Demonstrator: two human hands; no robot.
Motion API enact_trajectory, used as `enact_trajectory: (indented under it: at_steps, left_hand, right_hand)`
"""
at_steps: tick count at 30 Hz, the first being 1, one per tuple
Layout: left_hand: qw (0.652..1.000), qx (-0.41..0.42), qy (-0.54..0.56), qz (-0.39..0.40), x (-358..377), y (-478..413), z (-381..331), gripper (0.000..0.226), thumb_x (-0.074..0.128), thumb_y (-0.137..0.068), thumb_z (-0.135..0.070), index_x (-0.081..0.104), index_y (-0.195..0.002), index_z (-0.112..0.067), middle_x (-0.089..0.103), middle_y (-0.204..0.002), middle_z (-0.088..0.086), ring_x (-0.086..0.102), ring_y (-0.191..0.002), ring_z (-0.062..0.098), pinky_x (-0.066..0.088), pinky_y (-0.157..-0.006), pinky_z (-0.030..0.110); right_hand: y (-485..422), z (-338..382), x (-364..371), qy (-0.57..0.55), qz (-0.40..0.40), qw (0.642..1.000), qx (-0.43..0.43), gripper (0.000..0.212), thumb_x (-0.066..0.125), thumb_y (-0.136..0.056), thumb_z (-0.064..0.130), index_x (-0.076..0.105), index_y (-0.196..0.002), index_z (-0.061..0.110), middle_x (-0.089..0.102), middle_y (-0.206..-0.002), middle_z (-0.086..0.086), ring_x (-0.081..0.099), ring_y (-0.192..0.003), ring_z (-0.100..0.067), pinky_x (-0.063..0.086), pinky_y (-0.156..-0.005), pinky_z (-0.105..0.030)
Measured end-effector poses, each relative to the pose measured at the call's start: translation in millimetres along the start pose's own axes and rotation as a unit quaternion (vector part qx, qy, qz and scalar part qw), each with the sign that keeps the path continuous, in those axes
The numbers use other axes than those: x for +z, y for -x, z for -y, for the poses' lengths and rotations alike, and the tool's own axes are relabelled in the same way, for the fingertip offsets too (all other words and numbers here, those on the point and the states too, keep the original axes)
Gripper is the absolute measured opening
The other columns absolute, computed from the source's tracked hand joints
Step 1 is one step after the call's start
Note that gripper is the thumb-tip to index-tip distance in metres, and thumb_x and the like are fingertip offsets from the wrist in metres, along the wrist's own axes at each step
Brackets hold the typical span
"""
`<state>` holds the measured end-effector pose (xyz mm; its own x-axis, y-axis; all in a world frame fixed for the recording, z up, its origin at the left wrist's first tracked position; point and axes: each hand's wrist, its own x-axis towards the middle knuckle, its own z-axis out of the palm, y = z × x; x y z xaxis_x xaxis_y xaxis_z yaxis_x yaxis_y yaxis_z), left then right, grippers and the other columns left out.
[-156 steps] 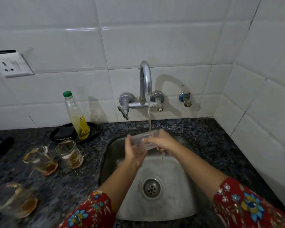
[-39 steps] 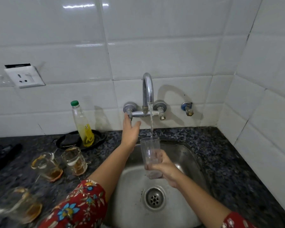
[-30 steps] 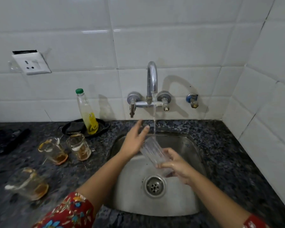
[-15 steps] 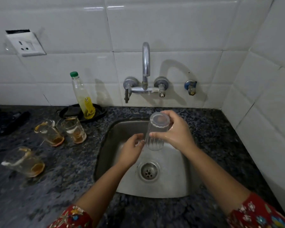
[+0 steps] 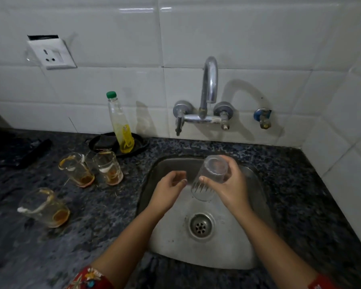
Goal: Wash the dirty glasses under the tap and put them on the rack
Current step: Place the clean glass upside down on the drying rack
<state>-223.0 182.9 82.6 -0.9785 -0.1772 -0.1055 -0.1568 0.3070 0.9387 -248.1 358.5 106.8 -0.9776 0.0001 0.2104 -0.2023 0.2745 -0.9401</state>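
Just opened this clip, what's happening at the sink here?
A person works at the sink, right hand gripping a clear glass upside down over it. The left hand hangs beside it, holding nothing. No water shows from the tap. Three dirty glasses with brown dregs sit on the counter to the left. No rack is in view.

Cannot identify dark object (image 5: 19, 151) at left of worktop (image 5: 92, 236): blurred, cropped by edge. Cannot read bottle (image 5: 121, 130) label. See only sleeve (image 5: 90, 278) scraps below.
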Motion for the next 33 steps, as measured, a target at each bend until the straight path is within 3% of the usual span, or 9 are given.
enact_trajectory:
  at_steps: [3,6,9,12,19,25,28,31,33]
  left_hand:
    - [0.983,-0.046,0.179,-0.019,-48.2,-6.3,-10.7,0.024,0.059,-0.096,-0.015,0.062,-0.12,-0.017,0.071,-0.114,0.001,0.066,-0.099,0.01,0.051,-0.079,0.02]
    - [0.955,-0.057,0.284,-0.072,-124.0,-17.7,-23.3,0.018,0.057,-0.096,-0.017,0.063,-0.112,-0.021,0.073,-0.107,-0.002,0.068,-0.091,0.011,0.048,-0.074,0.026]
    - [0.945,-0.028,0.311,-0.1,-213.0,-25.7,-29.4,0.02,0.057,-0.096,-0.014,0.064,-0.113,-0.018,0.074,-0.103,-0.001,0.068,-0.092,0.014,0.048,-0.078,0.027]
    - [0.951,-0.006,0.287,-0.117,-299.4,-25.1,-16.8,0.021,0.059,-0.094,-0.016,0.064,-0.115,-0.019,0.074,-0.107,0.0,0.068,-0.098,0.015,0.049,-0.087,0.029]
    - [0.94,-0.024,0.23,-0.25,-465.2,-30.2,68.6,0.018,0.059,-0.096,-0.021,0.062,-0.113,-0.022,0.07,-0.117,0.001,0.064,-0.092,0.007,0.044,-0.078,0.024]
    - [0.908,-0.08,0.253,-0.325,-552.4,-39.2,141.9,0.021,0.058,-0.097,-0.021,0.061,-0.118,-0.018,0.067,-0.119,0.002,0.063,-0.096,0.012,0.044,-0.072,0.02]
    - [0.897,-0.086,0.257,-0.35,-577.0,-48.7,164.9,0.022,0.059,-0.096,-0.02,0.062,-0.118,-0.017,0.067,-0.12,0.006,0.062,-0.094,0.013,0.044,-0.072,0.019]
    - [0.898,-0.097,0.251,-0.347,-591.7,-56.3,181.5,0.025,0.058,-0.097,-0.021,0.062,-0.12,-0.016,0.066,-0.119,0.004,0.062,-0.095,0.012,0.042,-0.07,0.018]
    - [0.902,-0.105,0.244,-0.341,-597.0,-60.0,190.9,0.024,0.058,-0.097,-0.023,0.062,-0.12,-0.017,0.066,-0.119,0.002,0.062,-0.096,0.01,0.041,-0.07,0.018]
  right_hand:
    - [-1.7,16.1,39.1,-0.186,-0.044,0.977,0.098,0.05,0.082,-0.071,0.016,0.055,-0.114,0.022,0.064,-0.112,-0.002,0.065,-0.101,-0.017,0.056,-0.073,-0.027]
    - [-7.9,52.7,99.0,-0.376,-0.007,0.894,0.242,0.035,0.067,-0.085,0.025,0.053,-0.117,0.019,0.065,-0.108,-0.007,0.066,-0.1,-0.027,0.059,-0.073,-0.039]
    - [-13.0,99.9,171.8,-0.487,0.029,0.815,0.313,0.02,0.058,-0.09,0.033,0.057,-0.1,0.016,0.065,-0.101,-0.012,0.064,-0.097,-0.033,0.058,-0.07,-0.042]
    - [-16.3,140.1,250.7,-0.514,0.059,0.789,0.332,0.021,0.058,-0.09,0.035,0.059,-0.094,0.015,0.065,-0.104,-0.018,0.062,-0.106,-0.038,0.057,-0.076,-0.044]
    - [-38.6,204.6,418.5,-0.455,0.14,0.808,0.347,0.015,0.064,-0.089,0.027,0.058,-0.09,0.013,0.064,-0.097,-0.016,0.059,-0.107,-0.037,0.045,-0.101,-0.048]
    - [-73.9,211.2,555.4,-0.344,0.195,0.861,0.32,0.014,0.065,-0.089,0.022,0.058,-0.098,0.015,0.062,-0.107,-0.012,0.059,-0.105,-0.031,0.049,-0.096,-0.044]
    - [-90.8,202.4,616.3,-0.262,0.205,0.91,0.249,0.048,0.069,-0.086,0.022,0.05,-0.129,0.014,0.061,-0.12,-0.01,0.061,-0.094,-0.026,0.053,-0.089,-0.043]
    - [-99.8,197.1,668.0,-0.156,0.185,0.957,0.159,0.051,0.074,-0.081,0.024,0.04,-0.118,0.015,0.054,-0.112,-0.003,0.059,-0.099,-0.025,0.053,-0.089,-0.041]
    - [-102.9,195.4,694.4,-0.092,0.204,0.971,0.09,0.057,0.076,-0.08,0.018,0.035,-0.119,0.011,0.051,-0.11,-0.005,0.055,-0.097,-0.022,0.051,-0.074,-0.027]
